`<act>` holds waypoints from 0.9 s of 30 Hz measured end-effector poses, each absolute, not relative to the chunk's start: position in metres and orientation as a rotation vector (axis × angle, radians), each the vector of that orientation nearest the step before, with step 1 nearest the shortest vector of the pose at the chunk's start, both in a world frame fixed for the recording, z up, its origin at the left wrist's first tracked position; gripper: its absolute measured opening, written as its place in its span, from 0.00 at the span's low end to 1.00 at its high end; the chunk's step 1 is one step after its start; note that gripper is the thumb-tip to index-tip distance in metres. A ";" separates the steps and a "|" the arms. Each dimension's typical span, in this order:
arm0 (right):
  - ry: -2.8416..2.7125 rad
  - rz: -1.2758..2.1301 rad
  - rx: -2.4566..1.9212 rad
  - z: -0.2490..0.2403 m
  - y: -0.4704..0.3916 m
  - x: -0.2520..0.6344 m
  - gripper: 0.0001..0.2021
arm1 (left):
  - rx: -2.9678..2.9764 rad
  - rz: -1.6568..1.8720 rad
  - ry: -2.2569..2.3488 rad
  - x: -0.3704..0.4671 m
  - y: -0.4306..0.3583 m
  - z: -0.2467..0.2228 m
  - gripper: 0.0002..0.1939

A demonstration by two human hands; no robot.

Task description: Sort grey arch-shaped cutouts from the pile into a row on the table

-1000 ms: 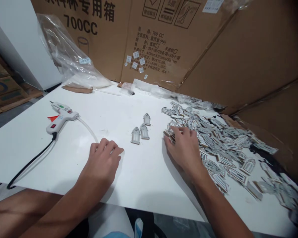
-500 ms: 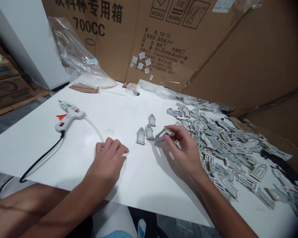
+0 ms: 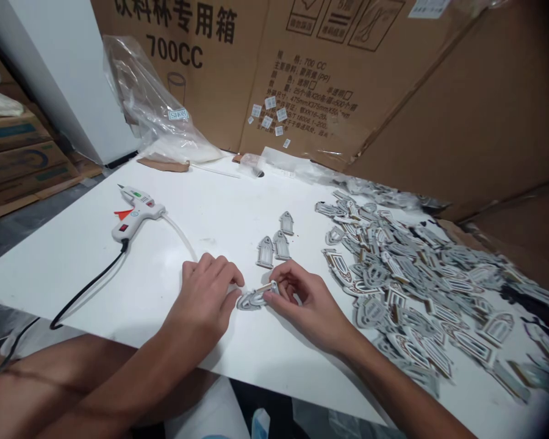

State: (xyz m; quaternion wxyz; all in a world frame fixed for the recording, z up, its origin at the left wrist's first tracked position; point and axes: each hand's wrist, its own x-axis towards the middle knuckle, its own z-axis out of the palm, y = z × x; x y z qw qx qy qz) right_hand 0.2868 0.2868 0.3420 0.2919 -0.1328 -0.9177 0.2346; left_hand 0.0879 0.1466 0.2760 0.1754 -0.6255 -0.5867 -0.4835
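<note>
Together, the left hand (image 3: 205,292) and right hand (image 3: 302,299) pinch small window-shaped pieces (image 3: 256,297) at frame centre; best kept flat against the table (image 3: 165,274), edges aligned.

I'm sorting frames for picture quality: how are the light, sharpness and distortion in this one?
Head view: even, soft light, with only faint shadows under the left hand and right hand; the middle is sharp, but the pile of cutouts smears and darkens toward the right edge, and the wide lens slants the table edge.
</note>
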 end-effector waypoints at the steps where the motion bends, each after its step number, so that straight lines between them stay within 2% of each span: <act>1: -2.447 0.617 -0.345 0.342 0.287 0.287 0.10 | -1.776 -1.371 -1.658 0.088 0.146 0.276 0.07; 8: -2.541 0.210 -0.225 0.342 0.282 0.286 0.05 | -1.722 -1.508 -1.573 0.089 0.146 0.277 0.10; 11: -2.570 0.229 -0.185 0.340 0.280 0.285 0.04 | -1.732 -1.691 -1.520 0.090 0.148 0.280 0.13; 17: -2.561 0.256 -0.173 0.339 0.280 0.284 0.05 | -1.756 -2.106 -1.494 0.093 0.144 0.283 0.05; 20: -2.524 0.279 -0.129 0.341 0.279 0.284 0.05 | -1.752 -2.189 -1.558 0.098 0.141 0.283 0.03; 23: -2.545 0.333 -0.093 0.344 0.278 0.286 0.07 | -1.779 -2.233 -1.535 0.104 0.140 0.282 0.09; 27: -2.644 0.272 -0.077 0.352 0.278 0.291 0.11 | -1.800 -2.181 -1.588 0.108 0.142 0.282 0.05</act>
